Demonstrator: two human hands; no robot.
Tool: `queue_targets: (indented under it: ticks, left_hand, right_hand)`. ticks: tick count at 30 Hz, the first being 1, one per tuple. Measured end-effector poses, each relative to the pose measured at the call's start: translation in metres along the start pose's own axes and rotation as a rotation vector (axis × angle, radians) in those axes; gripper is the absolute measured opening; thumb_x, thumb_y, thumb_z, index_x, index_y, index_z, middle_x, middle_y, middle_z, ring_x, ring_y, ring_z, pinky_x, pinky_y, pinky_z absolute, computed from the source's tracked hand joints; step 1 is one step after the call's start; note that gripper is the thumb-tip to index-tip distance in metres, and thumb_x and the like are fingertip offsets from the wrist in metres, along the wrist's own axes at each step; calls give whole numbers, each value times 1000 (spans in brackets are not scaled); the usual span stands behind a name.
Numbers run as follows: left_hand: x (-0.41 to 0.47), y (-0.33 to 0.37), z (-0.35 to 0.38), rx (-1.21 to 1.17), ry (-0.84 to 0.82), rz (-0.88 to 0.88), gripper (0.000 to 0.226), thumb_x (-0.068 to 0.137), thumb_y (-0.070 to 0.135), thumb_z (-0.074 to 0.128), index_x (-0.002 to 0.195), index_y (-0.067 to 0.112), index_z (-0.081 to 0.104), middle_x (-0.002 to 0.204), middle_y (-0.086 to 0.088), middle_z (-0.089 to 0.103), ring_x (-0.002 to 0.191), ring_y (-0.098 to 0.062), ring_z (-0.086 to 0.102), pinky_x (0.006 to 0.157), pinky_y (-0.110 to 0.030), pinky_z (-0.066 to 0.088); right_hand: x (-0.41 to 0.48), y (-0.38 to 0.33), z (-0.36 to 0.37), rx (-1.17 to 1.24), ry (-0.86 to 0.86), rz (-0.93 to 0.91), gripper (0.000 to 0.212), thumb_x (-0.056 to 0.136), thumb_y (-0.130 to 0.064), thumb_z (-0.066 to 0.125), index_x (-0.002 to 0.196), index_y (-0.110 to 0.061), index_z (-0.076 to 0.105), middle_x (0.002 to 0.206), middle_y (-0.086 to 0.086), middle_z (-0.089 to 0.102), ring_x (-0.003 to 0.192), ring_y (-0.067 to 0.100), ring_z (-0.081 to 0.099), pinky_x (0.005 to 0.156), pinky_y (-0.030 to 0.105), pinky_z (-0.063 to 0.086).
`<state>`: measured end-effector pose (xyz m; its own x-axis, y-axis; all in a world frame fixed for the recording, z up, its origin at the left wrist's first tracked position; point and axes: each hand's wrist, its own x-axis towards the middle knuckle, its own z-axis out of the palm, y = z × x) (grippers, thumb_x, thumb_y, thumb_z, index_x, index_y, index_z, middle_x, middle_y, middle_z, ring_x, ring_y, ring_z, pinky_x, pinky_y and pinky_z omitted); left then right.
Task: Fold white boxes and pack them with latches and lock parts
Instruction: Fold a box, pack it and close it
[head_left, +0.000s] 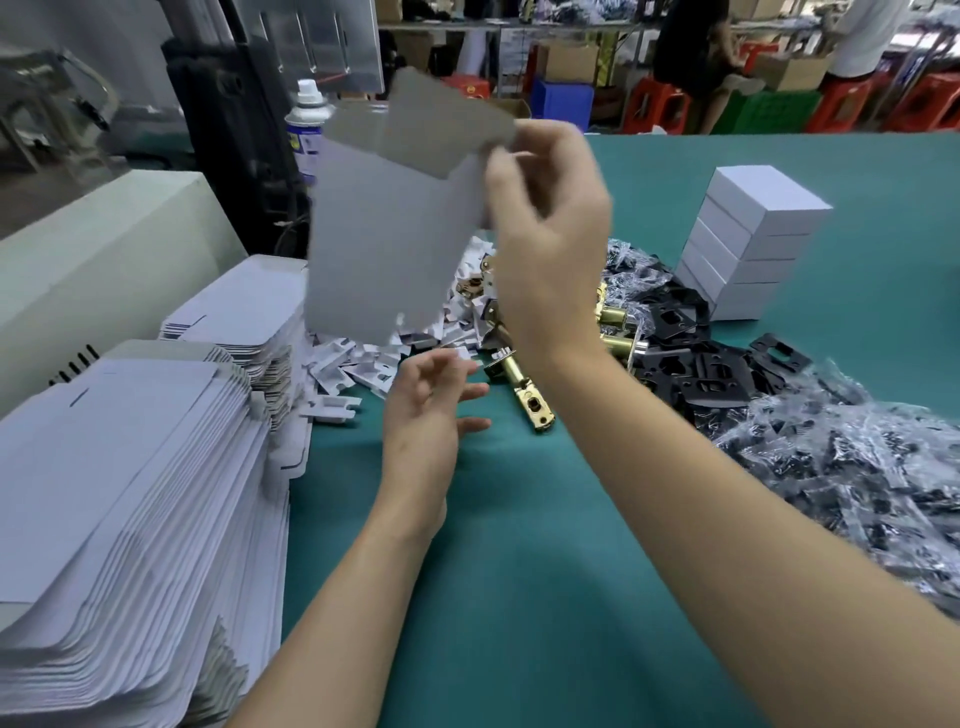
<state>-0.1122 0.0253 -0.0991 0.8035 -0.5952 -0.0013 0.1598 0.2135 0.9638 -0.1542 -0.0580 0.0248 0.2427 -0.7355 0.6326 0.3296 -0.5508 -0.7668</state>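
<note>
My right hand (545, 223) pinches the upper edge of a flat unfolded box blank (384, 228), grey on the side facing me, and holds it up above the table. My left hand (431, 410) hovers below it with fingers loosely spread, holding nothing. Brass latches (524, 387) lie on the green table behind my hands. Black lock plates (696, 364) are heaped to their right. A stack of folded white boxes (748, 249) stands at the back right.
Tall stacks of flat white box blanks (119, 493) fill the left. Small white card inserts (363, 358) are scattered mid-table. Bagged black parts (852, 478) pile at the right. A spray can (306, 130) and a machine (93, 249) stand at the back left. The green table (519, 597) lies in front.
</note>
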Motion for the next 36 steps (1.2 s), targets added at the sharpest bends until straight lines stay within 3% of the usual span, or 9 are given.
queue_targets:
  ticks: [4,6,8,11,14,18,21,26,36]
  left_hand:
    - [-1,6,-7,-146,31,-60,34,103,-10,32,109,16,53,107,5,69,78,-10,71,57,-20,57]
    - [-3,5,-10,-170,-47,-67,32,102,-8,45,118,16,60,95,18,75,80,-1,70,66,-17,58]
    - [-7,10,-12,-157,-219,-96,30,114,15,43,119,16,73,92,19,78,84,1,73,75,-22,61]
    - [-11,21,-8,-254,-531,-368,73,101,74,28,122,26,79,126,-5,76,112,-28,74,98,-46,59]
    - [-19,16,2,-255,-802,-475,87,92,85,29,149,26,58,151,-19,58,135,-46,58,106,-58,53]
    - [-26,19,0,-265,-794,-509,101,69,88,66,146,21,63,145,-17,64,126,-38,66,104,-57,55]
    - [-27,23,-1,-120,-739,-457,104,55,88,77,131,18,74,128,-13,73,111,-29,74,89,-41,61]
    - [-29,26,2,80,-702,-379,99,48,89,81,123,24,75,123,-18,75,103,-29,74,87,-35,61]
    - [-30,24,8,217,-802,-258,104,64,86,76,145,24,55,129,-14,70,115,-31,70,99,-49,58]
  right_hand:
    - [-2,-1,-50,152,61,175,4,104,-13,59,102,-11,63,80,-3,61,66,8,52,61,29,48]
    - [-6,4,-63,172,53,283,5,104,-13,59,101,-13,63,71,-10,57,58,5,47,57,25,46]
    - [-11,11,-75,154,33,359,9,103,-12,60,97,-17,65,66,-15,58,56,2,46,54,23,45]
    - [-23,23,-91,82,-10,437,12,103,-9,60,96,-18,65,62,-19,60,54,-1,48,53,20,45]
    - [-36,32,-102,63,-9,531,9,102,-13,62,99,-20,67,59,-19,60,53,0,50,48,20,44]
    - [-52,44,-108,108,13,669,6,101,-19,65,105,-22,68,64,-13,58,59,10,51,41,22,42]
    - [-66,51,-106,51,-17,604,21,99,-18,67,120,-21,65,89,-8,69,74,9,61,62,23,52]
    - [-77,49,-114,-389,-244,31,30,98,-32,62,124,-20,70,126,-4,57,126,16,53,106,35,44]
    - [-68,36,-120,-289,-302,79,35,90,-47,63,80,-16,53,82,-12,48,90,18,50,80,26,41]
